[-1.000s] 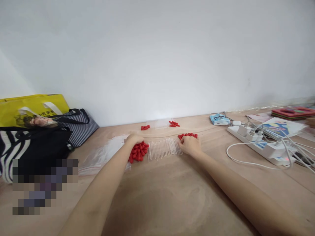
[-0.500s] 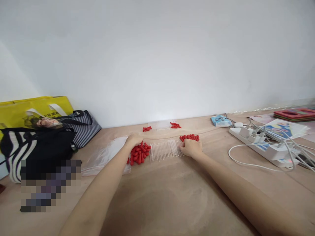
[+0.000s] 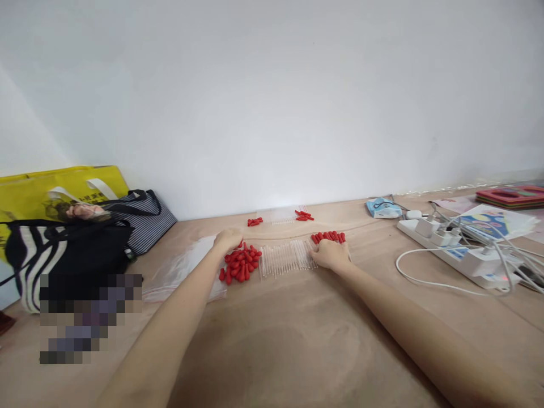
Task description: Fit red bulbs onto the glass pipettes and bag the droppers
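Observation:
My left hand (image 3: pixel 229 241) is at the upper left edge of a loose pile of red rubber bulbs (image 3: pixel 244 263). Its fingers are closed, and a red bulb shows at their tips. Between my hands lies a row of thin, clear dropper tubes (image 3: pixel 284 258), side by side. My right hand (image 3: pixel 332 255) sits at this row's right end, fingers curled down; what they grip is hidden. Just beyond its knuckles is a line of red bulbs (image 3: pixel 328 237), with some clear tube visible beside the hand.
Clear plastic bags (image 3: pixel 182 269) lie left of the pile. Near the wall are small groups of red pieces (image 3: pixel 304 216) and a clear packet (image 3: pixel 283 215). Cloth bags (image 3: pixel 85 255) stand at left. A white power strip (image 3: pixel 459 255) with cables and a blue packet (image 3: pixel 382 207) occupy the right.
My left hand has shifted slightly left and up from the pile of bulbs. My right hand stays at the same end of the tube row.

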The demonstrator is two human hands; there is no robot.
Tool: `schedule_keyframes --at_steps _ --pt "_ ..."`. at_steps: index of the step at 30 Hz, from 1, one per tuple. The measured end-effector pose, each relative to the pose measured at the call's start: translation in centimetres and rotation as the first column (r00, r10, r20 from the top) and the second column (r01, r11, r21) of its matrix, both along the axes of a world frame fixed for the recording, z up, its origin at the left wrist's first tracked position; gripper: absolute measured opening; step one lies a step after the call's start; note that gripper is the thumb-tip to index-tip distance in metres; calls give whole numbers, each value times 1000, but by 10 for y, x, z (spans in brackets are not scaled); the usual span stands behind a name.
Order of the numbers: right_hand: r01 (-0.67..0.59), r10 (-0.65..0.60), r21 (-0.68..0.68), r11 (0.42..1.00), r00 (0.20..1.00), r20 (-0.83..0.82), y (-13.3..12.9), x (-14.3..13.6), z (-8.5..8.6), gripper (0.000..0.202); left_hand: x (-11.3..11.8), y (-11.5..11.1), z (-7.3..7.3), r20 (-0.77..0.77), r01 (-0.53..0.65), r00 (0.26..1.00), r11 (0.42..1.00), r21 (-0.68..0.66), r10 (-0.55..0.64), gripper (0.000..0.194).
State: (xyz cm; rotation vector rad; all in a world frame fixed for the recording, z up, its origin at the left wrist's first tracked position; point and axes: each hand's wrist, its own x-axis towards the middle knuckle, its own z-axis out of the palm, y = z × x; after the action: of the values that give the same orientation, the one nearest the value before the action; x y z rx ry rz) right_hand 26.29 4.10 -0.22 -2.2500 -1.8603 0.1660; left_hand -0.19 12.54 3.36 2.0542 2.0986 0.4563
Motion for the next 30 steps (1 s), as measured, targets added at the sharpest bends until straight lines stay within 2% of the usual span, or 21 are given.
schedule_keyframes --at_steps 3,5,8,9,11,14,17,19,27,30 --pt "-9 9 26 1000 1000 -15 0 0 1 29 2 -14 8 46 7 999 997 75 -10 24" --pt "-19 21 51 999 999 -30 0 0 3 29 6 -33 10 89 60 993 988 142 -73 21" --pt "-54 61 111 992 996 -58 0 -1 6 29 16 -74 1 158 220 955 958 182 -250 21" --pt "-89 102 155 984 992 -80 -1 -1 6 29 19 -88 -4 217 318 906 922 220 -364 21" --pt "-204 250 288 936 959 -133 -7 -3 2 27 25 -114 -17 239 441 825 848 293 -512 20" --pt "-415 534 489 768 836 -129 -23 -7 -12 25 29 -138 -34 182 504 794 795 336 -580 20" --pt "-590 703 525 614 711 -23 -40 -12 -26 27 30 -145 -44 147 526 792 784 330 -593 19" --pt "-658 752 501 563 659 20 -49 -15 -31 29 30 -145 -46 137 532 789 777 337 -599 18" --pt "-693 767 469 547 639 49 -55 -19 -30 26 29 -143 -46 120 539 785 765 351 -608 17" --pt "-700 781 496 513 621 69 -56 -20 -30 25 29 -143 -46 97 536 795 768 351 -599 18"
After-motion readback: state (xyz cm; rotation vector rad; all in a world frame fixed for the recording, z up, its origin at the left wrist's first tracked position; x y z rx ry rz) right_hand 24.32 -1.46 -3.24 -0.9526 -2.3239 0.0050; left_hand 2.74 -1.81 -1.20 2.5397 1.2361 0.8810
